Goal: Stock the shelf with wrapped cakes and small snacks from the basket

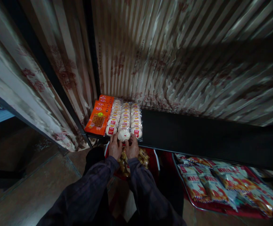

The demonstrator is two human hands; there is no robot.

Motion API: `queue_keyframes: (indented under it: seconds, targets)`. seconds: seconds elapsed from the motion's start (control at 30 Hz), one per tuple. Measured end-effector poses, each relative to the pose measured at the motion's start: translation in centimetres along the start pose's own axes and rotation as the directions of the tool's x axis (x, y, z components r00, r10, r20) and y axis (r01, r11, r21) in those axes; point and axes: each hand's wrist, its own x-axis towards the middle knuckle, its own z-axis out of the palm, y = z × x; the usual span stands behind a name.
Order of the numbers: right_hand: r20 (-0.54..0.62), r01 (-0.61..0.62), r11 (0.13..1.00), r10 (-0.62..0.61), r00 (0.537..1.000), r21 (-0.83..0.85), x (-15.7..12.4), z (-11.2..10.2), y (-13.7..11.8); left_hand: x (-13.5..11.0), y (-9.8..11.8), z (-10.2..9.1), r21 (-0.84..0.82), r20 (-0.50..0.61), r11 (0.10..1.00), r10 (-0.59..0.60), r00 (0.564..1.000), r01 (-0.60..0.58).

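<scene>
One packet (pixel 124 135) between both hands (pixel 115 147) (pixel 132 147)

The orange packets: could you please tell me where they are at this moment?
In the head view, the orange packets overlap at the left end of the black shelf, directly left of the wrapped white rounds, near the striped curtain.

My long, creased, dark purplish-navy cloth sleeves (pixel 148 191), faintly checked, reach the wrists of my bare left hand (pixel 115 147) and bare right hand (pixel 132 147); below, I wear black cloth trousers (pixel 171 194).
</scene>
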Motion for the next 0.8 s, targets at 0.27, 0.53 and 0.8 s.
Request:
queue_keyframes:
  seconds: [0.27, 0.53, 0.8]
  targets:
    - [-0.018, -0.053, 0.996, 0.055, 0.998, 0.068, -1.1, -0.5, -0.8, -1.0, 0.8, -0.6, -0.042, -0.040, 0.999, -0.001, 0.999, 0.000]
    - [0.101, -0.141, 0.967, 0.122, 0.987, 0.213, -2.1, -1.5, -2.4, -2.5, 3.0, -1.7, -0.048, -0.012, 0.995, 0.085, 0.996, -0.086]
    - [0.136, -0.165, 0.945, 0.131, 0.982, 0.283, -2.9, -1.6, -1.3, -4.0, 3.5, -1.8, -0.080, 0.042, 0.988, 0.137, 0.990, -0.133]
